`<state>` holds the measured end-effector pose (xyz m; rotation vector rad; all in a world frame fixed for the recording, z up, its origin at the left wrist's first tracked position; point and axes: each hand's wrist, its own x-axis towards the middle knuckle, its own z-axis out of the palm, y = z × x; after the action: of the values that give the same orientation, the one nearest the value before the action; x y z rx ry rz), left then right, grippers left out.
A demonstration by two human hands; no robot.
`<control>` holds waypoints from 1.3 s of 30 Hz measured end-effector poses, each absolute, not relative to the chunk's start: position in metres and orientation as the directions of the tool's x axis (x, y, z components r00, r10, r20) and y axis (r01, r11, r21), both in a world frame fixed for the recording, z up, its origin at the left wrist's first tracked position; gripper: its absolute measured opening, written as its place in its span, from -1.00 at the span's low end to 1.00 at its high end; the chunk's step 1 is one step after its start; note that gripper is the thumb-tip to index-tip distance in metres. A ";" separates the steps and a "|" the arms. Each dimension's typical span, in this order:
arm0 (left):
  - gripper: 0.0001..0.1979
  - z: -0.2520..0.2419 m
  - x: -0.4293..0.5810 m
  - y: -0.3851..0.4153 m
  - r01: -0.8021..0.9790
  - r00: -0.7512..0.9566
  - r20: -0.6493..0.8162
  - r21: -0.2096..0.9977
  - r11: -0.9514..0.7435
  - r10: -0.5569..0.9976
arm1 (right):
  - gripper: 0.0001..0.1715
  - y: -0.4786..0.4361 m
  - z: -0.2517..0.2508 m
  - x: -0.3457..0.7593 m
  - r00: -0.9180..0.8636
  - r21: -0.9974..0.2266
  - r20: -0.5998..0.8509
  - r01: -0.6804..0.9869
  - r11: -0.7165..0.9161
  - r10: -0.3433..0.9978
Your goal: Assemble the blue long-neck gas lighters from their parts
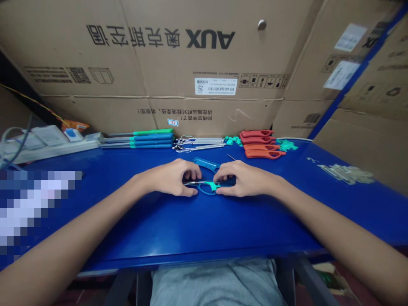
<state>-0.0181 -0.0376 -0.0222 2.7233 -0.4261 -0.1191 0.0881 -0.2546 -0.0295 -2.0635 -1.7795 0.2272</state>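
Note:
My left hand (174,177) and my right hand (240,178) face each other over the middle of the blue table. Between them is a thin metal rod (199,182) with a small teal plastic piece (214,186) near its right end. The fingers of my left hand curl around the rod's left end. My right thumb and fingers close at the teal piece. A blue plastic handle shell with a loop (204,191) lies under the rod, partly hidden by my right hand. Just behind my fingers is another blue handle shell (205,163).
Finished-looking blue and green handled tools (153,139) are stacked at the back left. Beside them lie metal rods with wire (204,142), teal pieces (232,140) and red-orange handle shells (259,144). Clear plastic parts (347,173) lie right; a power strip (63,146) is left.

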 end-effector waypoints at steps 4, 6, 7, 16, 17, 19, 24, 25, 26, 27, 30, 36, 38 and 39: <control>-0.75 -0.016 -0.018 -0.027 -0.205 0.961 -0.089 0.412 -0.888 -0.263 | -0.74 -0.255 -0.028 0.089 0.165 -0.393 0.118 0.913 -0.107 0.979; -0.79 -0.014 -0.018 -0.022 -0.187 0.960 -0.118 0.405 -0.895 -0.254 | -0.74 -0.256 -0.027 0.089 0.166 -0.390 0.113 0.914 -0.110 0.980; -0.81 -0.013 -0.017 -0.021 -0.184 0.958 -0.130 0.404 -0.896 -0.256 | -0.74 -0.256 -0.027 0.089 0.168 -0.388 0.110 0.915 -0.113 0.980; -0.84 -0.009 -0.018 -0.022 -0.243 0.940 -0.109 0.451 -0.859 -0.324 | -0.75 -0.255 -0.026 0.088 0.188 -0.419 0.087 0.898 -0.135 0.978; -0.84 -0.009 -0.018 -0.022 -0.260 0.937 -0.098 0.451 -0.854 -0.336 | -0.75 -0.255 -0.026 0.088 0.188 -0.417 0.085 0.899 -0.137 0.978; -0.83 -0.010 -0.018 -0.022 -0.285 0.932 -0.081 0.437 -0.853 -0.353 | -0.75 -0.255 -0.026 0.088 0.185 -0.411 0.078 0.901 -0.137 0.980; -0.79 -0.011 -0.019 -0.023 -0.303 0.927 -0.083 0.408 -0.861 -0.366 | -0.74 -0.255 -0.025 0.088 0.180 -0.398 0.074 0.907 -0.136 0.981; -0.79 -0.011 -0.019 -0.023 -0.297 0.929 -0.086 0.412 -0.862 -0.361 | -0.74 -0.255 -0.025 0.088 0.180 -0.395 0.074 0.908 -0.136 0.981; -0.79 -0.011 -0.019 -0.023 -0.285 0.932 -0.087 0.418 -0.862 -0.351 | -0.74 -0.255 -0.024 0.088 0.178 -0.392 0.075 0.910 -0.135 0.981; -0.79 -0.011 -0.020 -0.024 -0.272 0.937 -0.089 0.424 -0.864 -0.338 | -0.75 -0.255 -0.024 0.088 0.177 -0.390 0.075 0.911 -0.135 0.981; -0.79 -0.012 -0.020 -0.025 -0.247 0.947 -0.082 0.427 -0.870 -0.310 | -0.76 -0.255 -0.024 0.088 0.180 -0.389 0.072 0.911 -0.139 0.981; -0.81 -0.012 -0.019 -0.027 -0.293 0.938 -0.060 0.389 -0.873 -0.341 | -0.75 -0.255 -0.026 0.089 0.181 -0.391 0.076 0.910 -0.138 0.980; -0.79 -0.012 -0.019 -0.027 -0.327 0.927 -0.046 0.384 -0.864 -0.371 | -0.75 -0.255 -0.026 0.089 0.179 -0.390 0.077 0.911 -0.136 0.981; -0.79 -0.012 -0.019 -0.028 -0.344 0.922 -0.036 0.386 -0.856 -0.387 | -0.75 -0.255 -0.026 0.089 0.177 -0.390 0.078 0.911 -0.134 0.981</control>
<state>-0.0186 -0.0280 -0.0121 2.7038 -0.5339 -0.1575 0.0892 -0.2547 -0.0265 -2.1126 -1.7933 0.2788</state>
